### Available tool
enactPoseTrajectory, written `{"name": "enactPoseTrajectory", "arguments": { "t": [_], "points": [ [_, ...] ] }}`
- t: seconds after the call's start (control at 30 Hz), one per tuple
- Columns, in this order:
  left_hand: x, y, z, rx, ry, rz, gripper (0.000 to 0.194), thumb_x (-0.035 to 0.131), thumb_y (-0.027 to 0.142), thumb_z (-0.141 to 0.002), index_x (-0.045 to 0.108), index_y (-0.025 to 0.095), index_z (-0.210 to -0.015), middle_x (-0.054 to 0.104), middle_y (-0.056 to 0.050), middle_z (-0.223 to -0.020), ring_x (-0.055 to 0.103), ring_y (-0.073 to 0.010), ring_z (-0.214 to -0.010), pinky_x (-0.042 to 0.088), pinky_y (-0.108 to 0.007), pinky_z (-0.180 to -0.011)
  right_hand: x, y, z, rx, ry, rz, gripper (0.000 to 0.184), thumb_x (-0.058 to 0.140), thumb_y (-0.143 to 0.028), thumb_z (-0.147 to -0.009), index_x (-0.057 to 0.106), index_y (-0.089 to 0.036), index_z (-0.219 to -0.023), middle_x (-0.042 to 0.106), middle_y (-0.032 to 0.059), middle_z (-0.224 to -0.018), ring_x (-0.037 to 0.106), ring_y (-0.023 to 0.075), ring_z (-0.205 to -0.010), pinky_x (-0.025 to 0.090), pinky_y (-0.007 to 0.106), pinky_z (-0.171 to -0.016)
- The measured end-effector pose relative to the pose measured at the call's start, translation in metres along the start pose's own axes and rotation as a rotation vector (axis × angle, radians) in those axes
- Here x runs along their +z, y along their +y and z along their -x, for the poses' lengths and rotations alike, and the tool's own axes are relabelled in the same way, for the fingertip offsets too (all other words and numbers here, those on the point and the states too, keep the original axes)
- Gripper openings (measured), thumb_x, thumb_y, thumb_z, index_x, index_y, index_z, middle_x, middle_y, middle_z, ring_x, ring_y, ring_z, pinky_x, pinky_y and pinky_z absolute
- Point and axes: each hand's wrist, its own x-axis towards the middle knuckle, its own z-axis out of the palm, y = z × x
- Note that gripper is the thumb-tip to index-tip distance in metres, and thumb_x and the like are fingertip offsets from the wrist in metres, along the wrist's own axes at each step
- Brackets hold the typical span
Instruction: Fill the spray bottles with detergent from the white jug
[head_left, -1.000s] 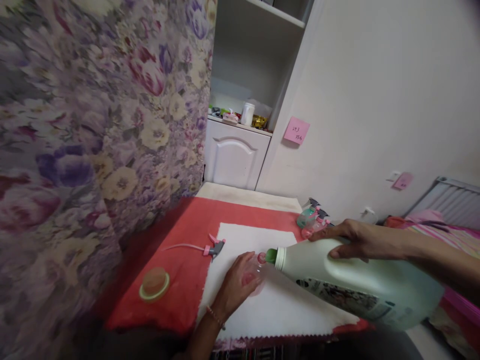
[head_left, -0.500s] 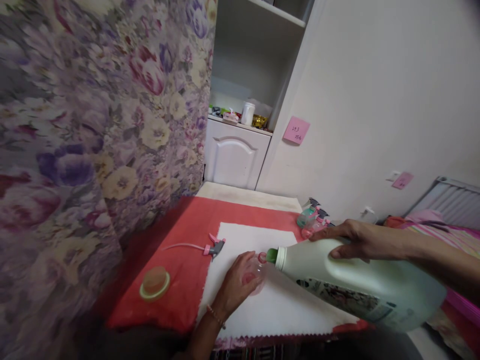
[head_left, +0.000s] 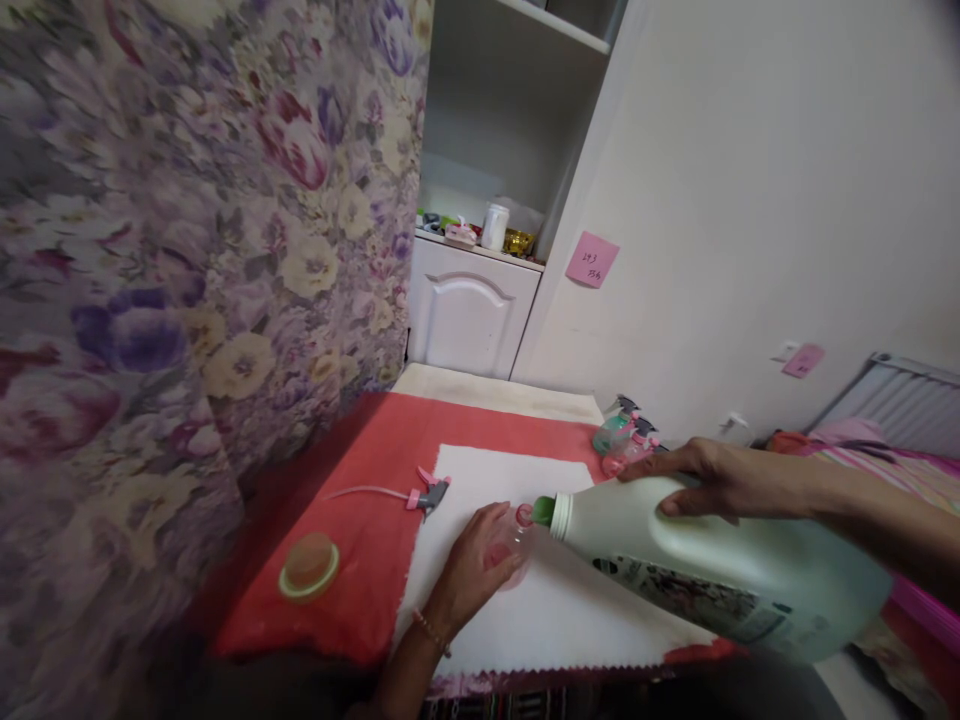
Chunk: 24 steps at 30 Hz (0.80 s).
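Observation:
My left hand (head_left: 474,562) is wrapped round a small clear spray bottle (head_left: 516,545) with a pinkish neck, standing on the white cloth (head_left: 577,610). In my right hand (head_left: 705,480) is a large pale green detergent jug (head_left: 757,560), gripped by its handle and tilted so that its green spout (head_left: 543,511) meets the small bottle's mouth. Whether liquid is flowing I cannot make out. Left of my left hand, a grey and pink spray trigger (head_left: 430,493) with its tube lies across the edge of the white cloth.
On the red cloth (head_left: 352,450) at left lies a round cap with a pale green rim (head_left: 309,568). Two spray bottles, one green (head_left: 613,432) and one pink (head_left: 630,455), stand at the table's back right. A floral curtain (head_left: 225,250) hangs at left, beside a white cabinet (head_left: 472,310).

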Motion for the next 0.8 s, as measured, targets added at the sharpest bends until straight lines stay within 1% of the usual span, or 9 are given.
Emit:
{"name": "enactPoseTrajectory", "arguments": {
  "t": [0.2,0.43,0.63,0.8],
  "points": [
    [-0.0011,0.0038,0.0004,-0.011,-0.008,-0.006,0.059,0.071,0.028,-0.074,0.053,0.022,-0.13,0.054,-0.012,-0.138,0.047,-0.0309,-0.131,0.039,-0.046,-0.109,-0.0005,-0.0014,0.001,0.0,-0.01,-0.007,0.046,0.058,-0.039,-0.089,0.054,-0.03,-0.135,0.068,0.0028,-0.099,0.052,0.0077,-0.051,0.043,0.019,-0.044],
    [-0.0009,0.0035,0.0005,-0.012,-0.009,-0.02,0.059,0.07,0.026,-0.075,0.052,0.022,-0.131,0.054,-0.012,-0.137,0.047,-0.0304,-0.131,0.039,-0.046,-0.109,0.0002,-0.0021,0.0017,-0.007,0.001,-0.039,0.048,0.059,-0.04,-0.088,0.055,-0.03,-0.135,0.068,0.0042,-0.104,0.054,0.0086,-0.054,0.044,0.019,-0.044],
    [-0.0015,-0.0033,-0.0007,0.015,-0.033,-0.025,0.057,0.066,0.023,-0.078,0.048,0.022,-0.133,0.051,-0.012,-0.14,0.046,-0.0269,-0.132,0.037,-0.045,-0.111,-0.0003,-0.0032,0.0021,0.013,-0.006,-0.046,0.049,0.059,-0.04,-0.088,0.054,-0.03,-0.136,0.067,0.0035,-0.096,0.053,0.009,-0.056,0.042,0.017,-0.043],
    [-0.0017,0.0004,-0.0003,0.007,-0.029,-0.011,0.057,0.068,0.025,-0.078,0.05,0.021,-0.131,0.052,-0.013,-0.139,0.047,-0.0288,-0.132,0.037,-0.046,-0.111,-0.001,-0.0037,0.0014,0.013,-0.02,-0.051,0.048,0.059,-0.04,-0.088,0.054,-0.029,-0.135,0.067,0.0033,-0.097,0.052,0.0078,-0.054,0.042,0.017,-0.043]
  ]
}}
